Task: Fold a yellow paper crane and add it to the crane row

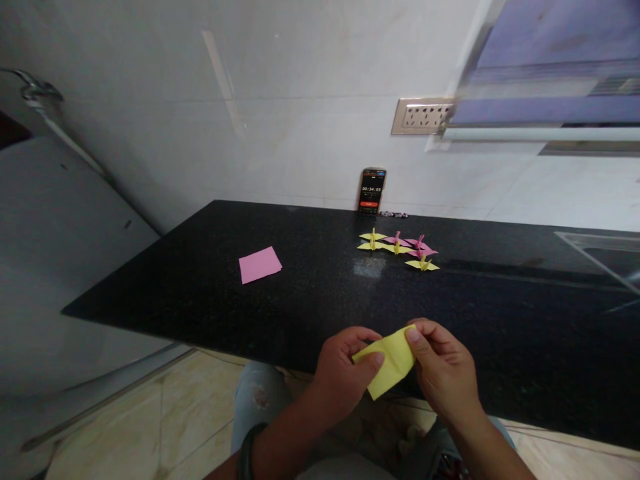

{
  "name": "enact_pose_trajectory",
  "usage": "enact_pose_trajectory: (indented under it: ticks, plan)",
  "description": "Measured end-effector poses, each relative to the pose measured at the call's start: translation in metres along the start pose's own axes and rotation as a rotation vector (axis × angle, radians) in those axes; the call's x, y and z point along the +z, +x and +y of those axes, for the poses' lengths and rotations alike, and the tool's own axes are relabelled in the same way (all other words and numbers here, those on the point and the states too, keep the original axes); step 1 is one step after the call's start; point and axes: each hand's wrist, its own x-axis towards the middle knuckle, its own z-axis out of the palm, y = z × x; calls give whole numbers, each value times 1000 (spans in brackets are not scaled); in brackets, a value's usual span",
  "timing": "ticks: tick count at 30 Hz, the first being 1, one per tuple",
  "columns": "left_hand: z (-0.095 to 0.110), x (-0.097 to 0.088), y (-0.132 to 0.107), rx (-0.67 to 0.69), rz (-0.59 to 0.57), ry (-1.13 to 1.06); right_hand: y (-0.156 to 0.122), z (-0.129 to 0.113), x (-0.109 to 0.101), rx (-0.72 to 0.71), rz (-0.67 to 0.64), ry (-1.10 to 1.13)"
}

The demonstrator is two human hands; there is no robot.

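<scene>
A sheet of yellow paper [393, 365] is held between my two hands, just over the front edge of the black countertop [310, 293]. My left hand [345, 367] pinches its left side, thumb lying on top of the paper. At its upper right corner my right hand [445, 363] grips it between thumb and fingers. A faint crease or bend runs through the sheet. Beyond my hands, several folded paper cranes [397, 249] in yellow and pink stand grouped together. To the left lies a stack of pink paper squares [260, 265].
A phone [371, 191] showing a timer leans against the wall, with a small dark-and-white beaded item [394, 215] beside it. A wall socket [423, 116] is above. At the far right, a glass-like panel edge [600, 263] crosses the counter. The counter's left corner [67, 311] juts out.
</scene>
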Motion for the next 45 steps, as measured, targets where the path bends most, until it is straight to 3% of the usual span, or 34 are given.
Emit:
enact_pose_trajectory:
  ticks: [8,19,26,32,40,45]
  plan:
    - [7,-6,2,14,-95,212,-2,-13,3,-73,-206,-211]
    - [3,-4,1,-1,-31,316,-5,-15,8,14,-209,-137]
    - [-1,-4,2,-5,34,145,-7,-14,16,130,-193,48]
    - [-1,-6,3,61,169,26,-12,-12,30,208,-317,90]
    - [-6,-4,2,61,257,-11,-14,-8,32,144,-223,-8]
    - [-3,-12,8,49,359,-32,-8,-8,22,31,-106,-219]
